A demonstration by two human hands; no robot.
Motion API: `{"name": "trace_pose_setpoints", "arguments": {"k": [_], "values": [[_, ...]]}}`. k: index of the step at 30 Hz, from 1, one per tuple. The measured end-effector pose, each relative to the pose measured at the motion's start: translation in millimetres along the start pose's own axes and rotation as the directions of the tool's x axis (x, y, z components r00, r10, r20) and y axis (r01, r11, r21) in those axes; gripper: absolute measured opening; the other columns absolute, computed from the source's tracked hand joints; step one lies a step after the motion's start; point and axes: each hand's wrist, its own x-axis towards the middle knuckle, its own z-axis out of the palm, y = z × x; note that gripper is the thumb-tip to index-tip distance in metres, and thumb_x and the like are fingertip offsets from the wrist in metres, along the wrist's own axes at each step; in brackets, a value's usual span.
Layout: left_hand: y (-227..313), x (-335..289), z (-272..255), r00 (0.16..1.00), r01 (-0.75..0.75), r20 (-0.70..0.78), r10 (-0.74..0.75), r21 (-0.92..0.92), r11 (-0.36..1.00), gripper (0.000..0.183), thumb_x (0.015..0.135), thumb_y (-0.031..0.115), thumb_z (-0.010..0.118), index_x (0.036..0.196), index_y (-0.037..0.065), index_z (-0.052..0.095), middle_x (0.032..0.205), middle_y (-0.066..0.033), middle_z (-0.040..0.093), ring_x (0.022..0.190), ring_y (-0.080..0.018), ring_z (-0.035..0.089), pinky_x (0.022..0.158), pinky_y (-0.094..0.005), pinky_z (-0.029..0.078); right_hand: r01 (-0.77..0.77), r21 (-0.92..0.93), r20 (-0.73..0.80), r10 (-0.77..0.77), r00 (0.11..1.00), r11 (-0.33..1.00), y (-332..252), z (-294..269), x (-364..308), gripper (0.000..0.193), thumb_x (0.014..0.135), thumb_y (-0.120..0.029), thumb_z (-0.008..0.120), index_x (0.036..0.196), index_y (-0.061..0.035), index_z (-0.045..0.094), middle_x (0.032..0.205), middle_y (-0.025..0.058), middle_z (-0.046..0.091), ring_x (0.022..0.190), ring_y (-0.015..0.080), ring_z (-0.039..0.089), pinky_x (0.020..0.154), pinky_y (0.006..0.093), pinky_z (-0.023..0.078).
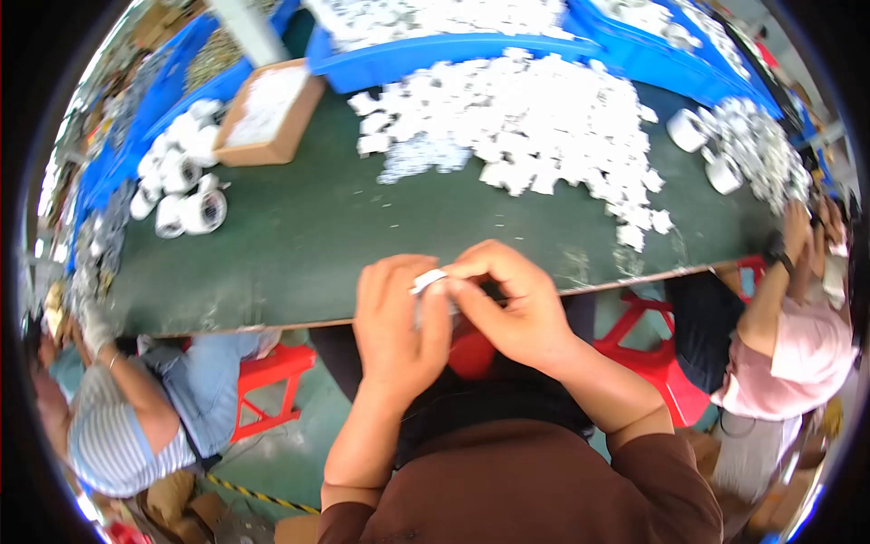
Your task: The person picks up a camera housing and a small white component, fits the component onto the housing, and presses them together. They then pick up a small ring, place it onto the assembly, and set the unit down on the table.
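Observation:
A small white piece [429,281] sits between my two hands, just over the near edge of the green table [299,245]. The thumb and fingers of my left hand [396,326] are closed on it. From the other side, my right hand [514,304] pinches at the same piece with thumb and forefinger. Fingers hide most of it, so its exact kind does not show. Beyond my hands lies a wide heap of small white plastic-looking parts [535,118]. A patch of smaller pale grey-blue pieces [421,159] adjoins the heap's left front.
Blue bins [453,56] line the back, filled with white parts. A cardboard box [263,145] and white rolls [186,213] stand at the left; another white roll [687,131] is at the right. Co-workers sit either side, one in a striped top [118,435], one in pink [788,363].

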Motion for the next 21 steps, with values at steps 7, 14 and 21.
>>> {"name": "trace_pose_setpoints", "arguments": {"k": [7, 14, 21], "values": [[-8, -4, -10, 0.995, 0.084, -0.042, -0.086, -0.055, 0.995, 0.011, 0.094, 0.009, 0.058, 0.095, 0.001, 0.064, 0.101, -0.0151, 0.067, 0.092, -0.0315, 0.06, 0.083, -0.0397, 0.047, -0.032, -0.794, -0.182, -0.188, 0.965, 0.607, -23, -90, -26, 0.021, 0.089, 0.002, 0.069, 0.109, -0.0038, 0.066, 0.102, 0.0091, 0.065, 0.085, 0.0191, 0.065, 0.074, 0.0298, 0.052], [-8, -3, -4, 0.997, 0.058, -0.038, -0.06, -0.042, 0.997, 0.012, 0.095, 0.01, 0.058, 0.095, 0.001, 0.064, 0.102, -0.0151, 0.067, 0.093, -0.0308, 0.06, 0.084, -0.0391, 0.047, -0.191, -0.917, -0.253, -0.141, 0.957, 0.35, -26, -137, -39, 0.028, 0.088, 0.002, 0.067, 0.115, -0.0027, 0.066, 0.103, 0.012, 0.062, 0.083, 0.025, 0.064, 0.073, 0.0331, 0.052], [-9, 0, -1, 0.994, 0.097, -0.032, -0.101, -0.104, 0.99, 0.012, 0.095, 0.01, 0.058, 0.095, 0.001, 0.065, 0.102, -0.0151, 0.067, 0.094, -0.0303, 0.06, 0.085, -0.0389, 0.048, -0.126, -0.842, -0.18, -0.054, 0.982, 0.525, -14, -126, -4, 0.029, 0.089, 0.001, 0.067, 0.118, -0.0024, 0.066, 0.103, 0.0118, 0.059, 0.082, 0.024, 0.065, 0.077, 0.0326, 0.054]]}}
